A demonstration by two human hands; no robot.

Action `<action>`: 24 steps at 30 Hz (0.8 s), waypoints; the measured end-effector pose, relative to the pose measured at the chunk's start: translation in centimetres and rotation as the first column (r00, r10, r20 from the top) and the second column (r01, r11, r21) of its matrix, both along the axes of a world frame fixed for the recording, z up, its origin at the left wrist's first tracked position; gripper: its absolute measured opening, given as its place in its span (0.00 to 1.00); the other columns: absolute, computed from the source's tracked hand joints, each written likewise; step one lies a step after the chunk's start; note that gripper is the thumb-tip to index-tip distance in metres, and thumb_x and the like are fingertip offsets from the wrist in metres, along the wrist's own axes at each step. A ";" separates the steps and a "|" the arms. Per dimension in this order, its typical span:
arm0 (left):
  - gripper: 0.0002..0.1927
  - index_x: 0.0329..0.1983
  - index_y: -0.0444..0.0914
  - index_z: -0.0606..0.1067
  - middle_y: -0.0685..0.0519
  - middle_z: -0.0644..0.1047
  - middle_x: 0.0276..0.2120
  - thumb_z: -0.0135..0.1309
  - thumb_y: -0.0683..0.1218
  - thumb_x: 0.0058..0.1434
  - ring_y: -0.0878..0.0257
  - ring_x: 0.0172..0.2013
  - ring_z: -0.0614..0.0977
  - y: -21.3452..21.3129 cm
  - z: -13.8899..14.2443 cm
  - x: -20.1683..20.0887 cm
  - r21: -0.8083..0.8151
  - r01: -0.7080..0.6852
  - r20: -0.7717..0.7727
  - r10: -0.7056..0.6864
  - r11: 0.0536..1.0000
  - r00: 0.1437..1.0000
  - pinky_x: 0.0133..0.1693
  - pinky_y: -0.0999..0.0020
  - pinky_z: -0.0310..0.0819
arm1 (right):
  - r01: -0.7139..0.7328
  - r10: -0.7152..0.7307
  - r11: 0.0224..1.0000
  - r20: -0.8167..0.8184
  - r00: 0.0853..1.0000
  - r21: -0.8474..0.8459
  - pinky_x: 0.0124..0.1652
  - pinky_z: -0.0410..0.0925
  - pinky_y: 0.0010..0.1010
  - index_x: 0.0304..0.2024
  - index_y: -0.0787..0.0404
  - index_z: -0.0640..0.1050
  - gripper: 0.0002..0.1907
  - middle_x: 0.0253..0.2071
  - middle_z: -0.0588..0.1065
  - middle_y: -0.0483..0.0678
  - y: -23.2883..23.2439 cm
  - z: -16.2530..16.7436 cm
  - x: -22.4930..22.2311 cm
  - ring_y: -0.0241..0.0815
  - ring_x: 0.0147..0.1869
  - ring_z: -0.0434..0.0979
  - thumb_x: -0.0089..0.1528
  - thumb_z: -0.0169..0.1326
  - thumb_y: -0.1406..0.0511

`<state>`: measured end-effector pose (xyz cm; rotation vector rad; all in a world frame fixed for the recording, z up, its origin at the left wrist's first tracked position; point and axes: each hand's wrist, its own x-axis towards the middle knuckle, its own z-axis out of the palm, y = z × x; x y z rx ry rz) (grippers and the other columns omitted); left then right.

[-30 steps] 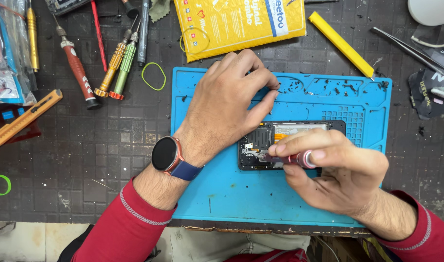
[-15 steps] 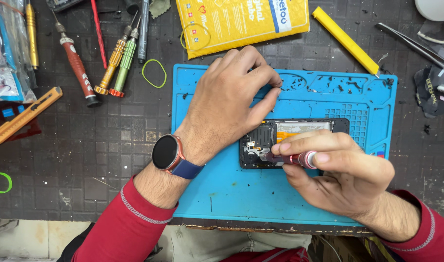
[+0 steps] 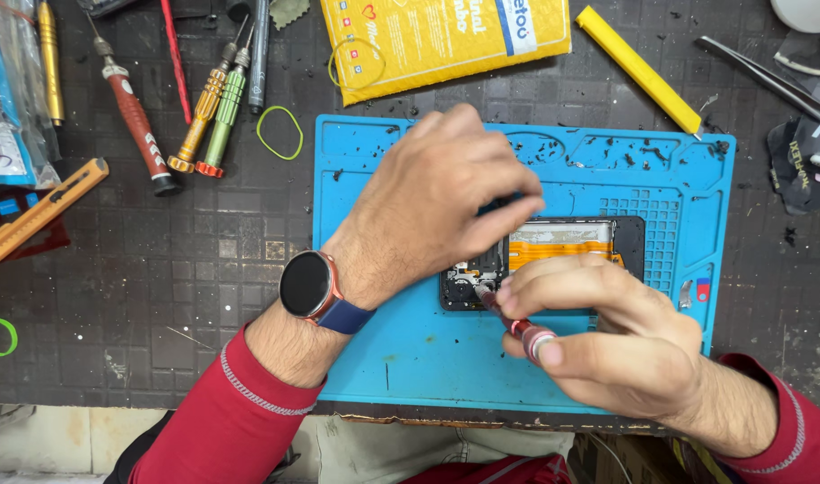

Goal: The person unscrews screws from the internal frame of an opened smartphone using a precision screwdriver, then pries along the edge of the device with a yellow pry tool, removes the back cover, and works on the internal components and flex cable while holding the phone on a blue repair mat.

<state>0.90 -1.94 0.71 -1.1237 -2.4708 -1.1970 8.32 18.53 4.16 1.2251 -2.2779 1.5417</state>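
An opened black phone [image 3: 562, 246] with an orange flex strip lies on the blue repair mat [image 3: 410, 376]. My left hand [image 3: 437, 206], with a round watch on its wrist, presses down on the phone's left end and hides part of it. My right hand [image 3: 607, 332] grips a small red-handled screwdriver [image 3: 513, 321]. The screwdriver's tip touches the phone's lower left corner, just under my left fingers.
Several screwdrivers [image 3: 212, 108] lie at the upper left beside an orange utility knife [image 3: 38, 211] and a green rubber band [image 3: 280, 133]. A yellow padded envelope [image 3: 446, 36] and a yellow pry bar [image 3: 638, 67] lie above the mat. Tweezers [image 3: 764, 76] rest at the upper right.
My right hand has tilted the screwdriver, its tip staying at the phone's corner. More of the orange strip shows. My left hand holds its place.
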 end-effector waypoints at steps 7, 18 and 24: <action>0.07 0.38 0.45 0.83 0.58 0.75 0.32 0.63 0.52 0.64 0.57 0.39 0.75 0.5 -1.0 -0.2 -0.020 0.102 -0.011 -0.102 0.995 0.995 0.43 0.59 0.68 | 0.002 -0.002 1.000 0.009 1.000 -0.001 0.50 0.78 0.45 0.44 0.62 0.68 0.17 0.46 0.76 0.57 0.2 -0.4 -0.2 0.56 0.51 0.82 0.58 0.58 0.80; 0.06 0.38 0.46 0.84 0.58 0.76 0.30 0.63 0.52 0.63 0.60 0.36 0.77 0.5 -1.0 -0.2 -0.037 0.100 -0.010 -0.101 0.994 0.995 0.40 0.61 0.64 | 0.047 -0.046 0.999 -0.014 0.999 0.007 0.51 0.79 0.43 0.47 0.61 0.67 0.19 0.47 0.76 0.59 0.3 -0.5 0.1 0.54 0.51 0.83 0.59 0.55 0.81; 0.07 0.38 0.46 0.83 0.58 0.77 0.32 0.62 0.52 0.65 0.61 0.36 0.80 0.4 -0.4 -0.1 -0.054 0.100 -0.036 -0.102 0.994 0.994 0.40 0.61 0.65 | 0.116 -0.115 0.993 0.080 0.990 -0.003 0.53 0.79 0.43 0.51 0.57 0.68 0.21 0.47 0.76 0.55 0.3 -0.1 0.2 0.51 0.51 0.83 0.62 0.60 0.77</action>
